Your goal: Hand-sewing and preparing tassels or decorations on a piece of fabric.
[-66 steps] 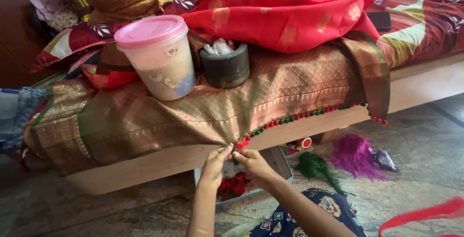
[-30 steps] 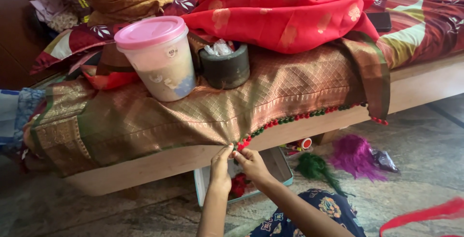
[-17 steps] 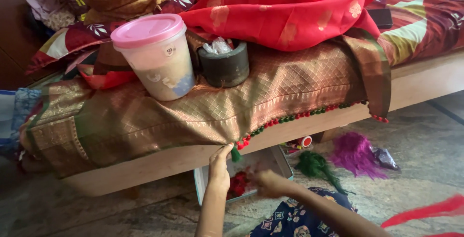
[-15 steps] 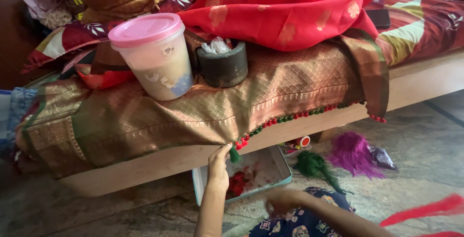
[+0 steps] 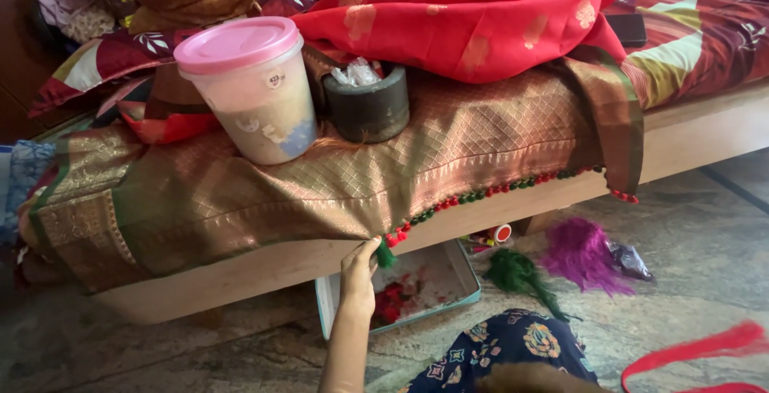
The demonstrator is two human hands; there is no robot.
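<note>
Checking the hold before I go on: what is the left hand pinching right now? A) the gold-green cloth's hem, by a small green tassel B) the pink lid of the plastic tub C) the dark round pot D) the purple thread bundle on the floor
A: the left hand pinches the lower hem of the gold-green cloth where a small green tassel hangs at the end of the red and green bead trim.

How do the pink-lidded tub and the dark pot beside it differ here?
The pink-lidded tub is taller, pale and see-through; the dark pot is shorter and opaque grey-black. The tub is closed by its lid and leans, while the pot stands open with clear wrappers poking out. Both sit on the gold-green cloth draped over the bed edge.
</note>
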